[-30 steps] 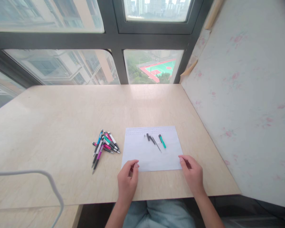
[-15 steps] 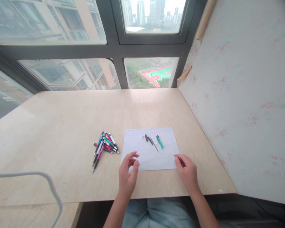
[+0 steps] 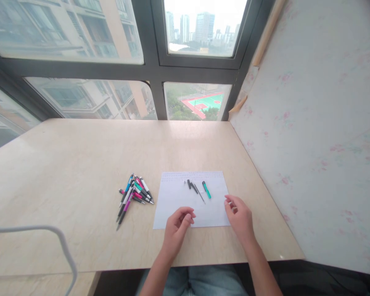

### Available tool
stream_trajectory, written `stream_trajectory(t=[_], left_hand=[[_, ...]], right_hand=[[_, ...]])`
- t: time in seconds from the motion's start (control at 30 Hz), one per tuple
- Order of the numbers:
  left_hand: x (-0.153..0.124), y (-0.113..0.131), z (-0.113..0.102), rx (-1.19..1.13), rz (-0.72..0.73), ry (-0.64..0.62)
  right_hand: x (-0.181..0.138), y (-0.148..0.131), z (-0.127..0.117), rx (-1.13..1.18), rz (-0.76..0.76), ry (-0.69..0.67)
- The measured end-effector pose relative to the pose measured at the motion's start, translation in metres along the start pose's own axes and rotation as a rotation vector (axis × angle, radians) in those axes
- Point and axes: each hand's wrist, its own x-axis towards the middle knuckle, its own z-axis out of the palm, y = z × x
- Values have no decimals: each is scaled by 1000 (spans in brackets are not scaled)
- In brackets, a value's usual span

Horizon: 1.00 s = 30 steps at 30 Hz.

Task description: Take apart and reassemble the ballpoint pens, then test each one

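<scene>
My left hand [image 3: 177, 226] hovers at the near edge of a white sheet of paper [image 3: 172, 205], fingers loosely curled and nothing held. My right hand [image 3: 239, 214] is by the sheet's right edge, thumb and fingers a little apart, also without an object. On the paper lie parts of a pen: a green barrel [image 3: 206, 190] with a black end, a thin refill [image 3: 200, 194], black tube pieces [image 3: 189, 184] and a tiny tip [image 3: 185, 182]. Faint handwriting runs along the sheet's top. The green barrel is the part nearest my right hand.
A pile of pens [image 3: 135, 195] in several colours lies left of the paper on the pale tabletop [image 3: 80, 164]. A grey cable [image 3: 61, 236] loops at the lower left. Windows stand behind the table, and a flowered wall [image 3: 311, 144] borders it on the right.
My left hand has moved right along the near edge of the paper, its thumb closer to the fingers. My right hand's fingers have parted slightly. The camera view has shifted a little.
</scene>
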Motion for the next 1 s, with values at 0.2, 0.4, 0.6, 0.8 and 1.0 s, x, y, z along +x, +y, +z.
stream_trajectory(t=[0.2,0.4,0.6,0.8,1.0], left_hand=[[-1,-4,-1,14,11,-2],[1,-8,-2,-23,5,11],[-1,-5,-1,-119,-13,54],[0,2,4,-208,-54,209],[6,2,3,-235,-71,204]], right_hand=[[17,-31,37,-355,-233,-41],[26,-37,48,-370,-144,-24],[5,-50,35,162,-67,-56],[-34,-78,45,337,-152,-247],[-31,-80,46,274,-275,-279]])
